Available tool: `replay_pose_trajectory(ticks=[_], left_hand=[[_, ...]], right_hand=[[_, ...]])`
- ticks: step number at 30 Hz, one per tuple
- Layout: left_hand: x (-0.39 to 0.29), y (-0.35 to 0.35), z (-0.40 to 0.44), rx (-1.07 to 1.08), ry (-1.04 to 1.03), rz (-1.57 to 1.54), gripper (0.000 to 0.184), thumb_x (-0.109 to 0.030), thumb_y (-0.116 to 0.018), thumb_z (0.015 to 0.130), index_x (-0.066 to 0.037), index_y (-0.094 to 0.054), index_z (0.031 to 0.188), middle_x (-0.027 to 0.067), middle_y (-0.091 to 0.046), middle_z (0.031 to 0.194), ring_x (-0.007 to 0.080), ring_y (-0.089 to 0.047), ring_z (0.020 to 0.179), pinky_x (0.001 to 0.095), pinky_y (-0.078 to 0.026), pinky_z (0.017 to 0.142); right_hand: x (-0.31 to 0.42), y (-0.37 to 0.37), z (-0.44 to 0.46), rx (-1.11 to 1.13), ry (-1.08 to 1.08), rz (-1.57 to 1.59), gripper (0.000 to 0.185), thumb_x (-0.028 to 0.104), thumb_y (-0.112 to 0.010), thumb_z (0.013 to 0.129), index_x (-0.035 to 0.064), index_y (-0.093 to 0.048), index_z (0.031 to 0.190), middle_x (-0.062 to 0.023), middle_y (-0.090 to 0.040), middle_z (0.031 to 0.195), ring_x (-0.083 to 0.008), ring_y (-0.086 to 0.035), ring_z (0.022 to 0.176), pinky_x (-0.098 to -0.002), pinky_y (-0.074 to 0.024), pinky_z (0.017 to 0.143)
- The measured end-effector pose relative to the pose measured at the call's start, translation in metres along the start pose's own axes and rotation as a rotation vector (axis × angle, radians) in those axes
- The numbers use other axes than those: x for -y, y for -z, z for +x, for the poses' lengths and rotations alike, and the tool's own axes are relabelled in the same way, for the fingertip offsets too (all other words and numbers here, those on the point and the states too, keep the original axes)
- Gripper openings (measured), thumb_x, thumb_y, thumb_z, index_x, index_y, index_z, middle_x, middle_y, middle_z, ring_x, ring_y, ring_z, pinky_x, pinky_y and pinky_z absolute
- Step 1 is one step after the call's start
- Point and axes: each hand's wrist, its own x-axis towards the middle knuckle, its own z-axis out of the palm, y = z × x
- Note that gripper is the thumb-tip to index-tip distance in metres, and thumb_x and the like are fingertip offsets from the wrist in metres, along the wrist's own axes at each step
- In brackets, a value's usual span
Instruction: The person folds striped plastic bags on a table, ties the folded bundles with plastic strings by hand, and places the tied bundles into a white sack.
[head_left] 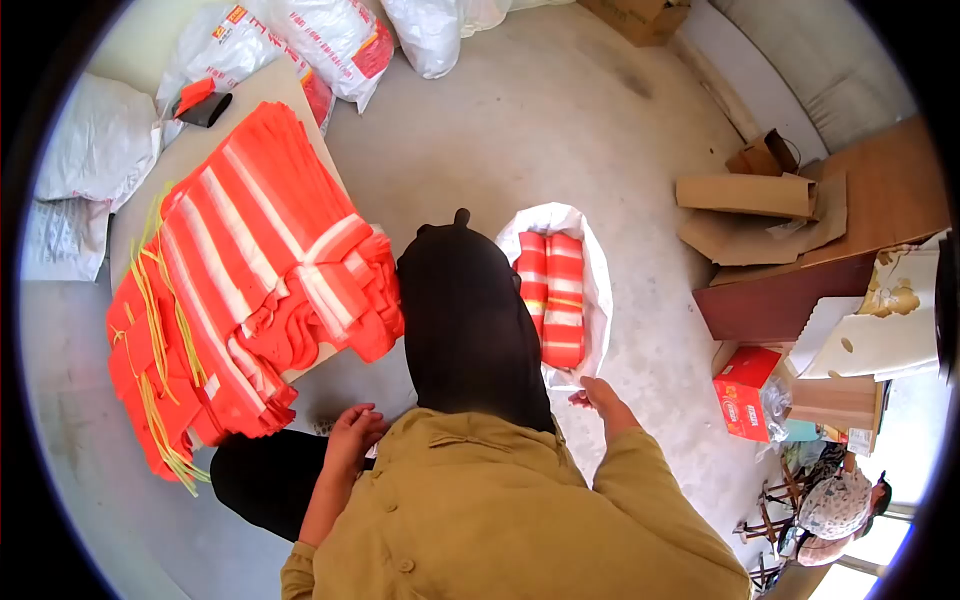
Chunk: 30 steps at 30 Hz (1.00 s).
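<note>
An open white sack (pixel 603 290) stands on the floor by my knee, holding rolled red-and-white striped bundles (pixel 565 300) with yellow ties. My right hand (pixel 597 395) is at the sack's near rim, its thumb and fingers closed on the edge. My left hand (pixel 355 435) hangs beside my lap, fingers loosely bent and apart, with nothing visible in it. Left of my knee, a large pile of red-and-white striped cloth (pixel 235 230) lies on a board, its lower edge near my left hand. Yellow-green ties (pixel 155 370) lie across the red cloth at far left.
Full white plastic sacks (pixel 105 135) line the upper left. A black and red item (pixel 203 103) lies on the board's corner (pixel 275 85). Flattened cardboard (pixel 750 197), a brown cabinet (pixel 780 305) and a red box (pixel 745 395) are at right. Another person (pixel 838 503) sits at lower right.
</note>
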Motion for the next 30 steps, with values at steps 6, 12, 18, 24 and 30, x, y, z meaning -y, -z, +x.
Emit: replay_pose_trajectory(ticks=[6,12,18,24,30], left_hand=[[-0.01,-0.004,-0.01,-0.036,-0.013,-0.019,0.028,-0.021,-0.062,0.106,-0.007,-0.059,0.13,0.0072,-0.069,0.11,0.0199,-0.07,0.096,0.0326,-0.057,0.084],[-0.004,0.0,-0.005,-0.04,0.013,-0.034,0.025,-0.02,-0.062,0.106,-0.007,-0.062,0.127,0.0049,-0.071,0.108,0.0164,-0.07,0.097,0.0279,-0.056,0.077],[-0.001,0.003,0.004,-0.011,0.026,0.001,0.026,-0.02,-0.064,0.105,-0.006,-0.061,0.127,0.0063,-0.07,0.109,0.0168,-0.07,0.098,0.0287,-0.057,0.079],[-0.008,-0.002,-0.007,-0.063,0.012,0.003,0.028,-0.021,-0.064,0.105,-0.006,-0.061,0.128,0.0049,-0.07,0.108,0.0163,-0.07,0.098,0.0277,-0.056,0.079],[-0.009,-0.01,-0.008,-0.089,0.037,0.032,0.028,-0.022,-0.064,0.105,-0.007,-0.061,0.128,0.0044,-0.071,0.107,0.016,-0.07,0.095,0.0272,-0.055,0.079]], right_hand=[[0.025,-0.014,-0.02,0.023,-0.065,0.116,0.044,0.043,-0.045,0.108,0.0044,-0.062,0.094,-0.0202,-0.077,0.094,-0.0164,-0.061,0.06,-0.0317,-0.0461,0.057],[0.062,-0.017,-0.051,0.204,0.076,-0.106,0.049,0.045,-0.054,0.106,0.0055,-0.062,0.078,-0.0139,-0.071,0.077,-0.0132,-0.05,0.055,-0.0272,-0.0393,0.051],[0.086,-0.063,-0.007,-0.199,0.422,0.27,0.028,0.022,-0.069,0.092,0.0026,-0.067,0.112,-0.0124,-0.07,0.098,-0.0215,-0.068,0.082,-0.0328,-0.0562,0.075],[0.067,-0.073,0.072,-0.528,0.398,-0.063,0.053,0.011,-0.076,0.078,0.0013,-0.058,0.127,-0.0165,-0.069,0.116,-0.0327,-0.068,0.11,-0.0414,-0.0558,0.095],[0.114,-0.09,0.002,-0.626,0.551,-0.359,0.052,0.013,-0.072,0.086,0.0067,-0.056,0.135,-0.0199,-0.057,0.141,-0.0393,-0.06,0.127,-0.0466,-0.0532,0.102]])
